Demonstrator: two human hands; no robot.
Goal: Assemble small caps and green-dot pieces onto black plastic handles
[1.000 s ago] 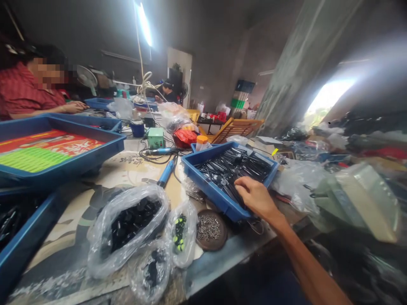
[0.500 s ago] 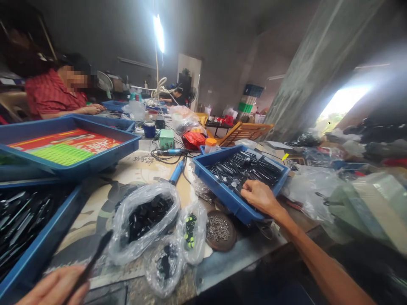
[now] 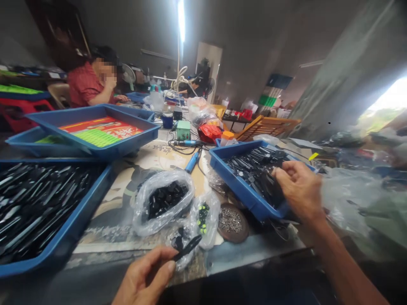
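Observation:
My left hand (image 3: 143,273) is at the bottom of the view, pinching a slim black plastic piece (image 3: 187,248) between thumb and fingers, just above the plastic bags. My right hand (image 3: 299,188) hangs curled over the right edge of a blue tray (image 3: 241,195) heaped with black plastic parts. Whether those fingers hold a part is hidden. Nearest my left hand lie a clear bag of black knobs (image 3: 163,203), a bag with green-dotted parts (image 3: 203,220) and a small bag of black pieces (image 3: 179,243).
A brown dish of screws (image 3: 232,222) sits beside the right tray. To the left are a blue tray of long black pieces (image 3: 85,207) and a tray of red and green items (image 3: 101,135). Cords, blue-handled tools (image 3: 192,161) and a green box (image 3: 183,130) lie beyond. A co-worker (image 3: 92,78) sits at far left.
My left hand has moved right and up with the black piece, now over the bags. My right hand has lifted from the tray, fingers curling. The view has swung left.

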